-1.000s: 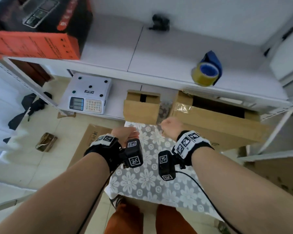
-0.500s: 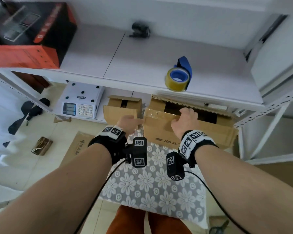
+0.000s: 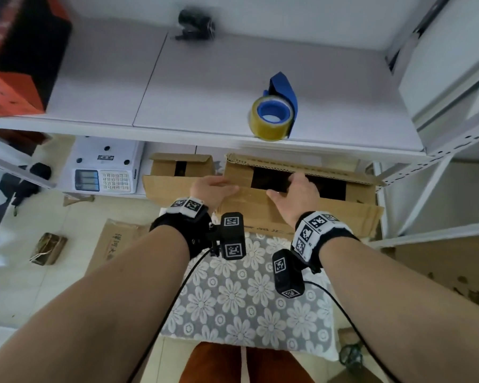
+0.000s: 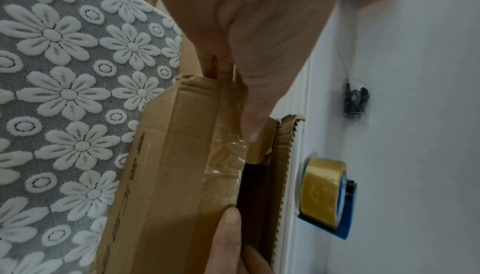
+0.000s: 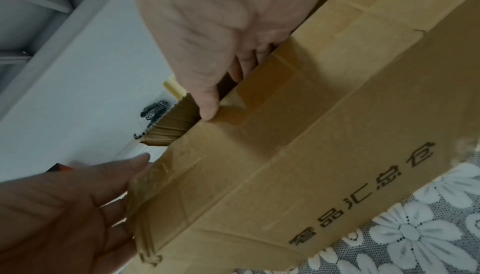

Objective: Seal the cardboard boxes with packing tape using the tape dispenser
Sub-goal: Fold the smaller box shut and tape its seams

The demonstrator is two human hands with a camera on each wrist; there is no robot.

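Note:
A large brown cardboard box [image 3: 288, 214] with its top flaps apart lies at the far edge of the flowered cloth, under the white shelf. My right hand [image 3: 288, 186] grips the near flap [image 5: 285, 85], with the thumb [image 5: 207, 110] outside and the fingers over the edge into the dark opening. My left hand [image 3: 219, 186] lies with straight fingers [image 5: 116, 176] against the box's left end, and one digit runs along the top flap. The blue tape dispenser [image 3: 274, 114] with its yellowish roll [image 4: 324, 196] stands on the shelf above the box, with neither hand on it.
A smaller open cardboard box [image 3: 177, 175] and a white scale [image 3: 103, 172] sit to the left under the shelf. A red-and-black carton [image 3: 17, 64] and a small black object [image 3: 195, 23] are on the shelf. A metal shelf post [image 3: 426, 194] stands right of the box.
Both hands have moved forward from the cloth's far edge onto the large box. The right hand took hold of the near flap and the left came against the box's left end.

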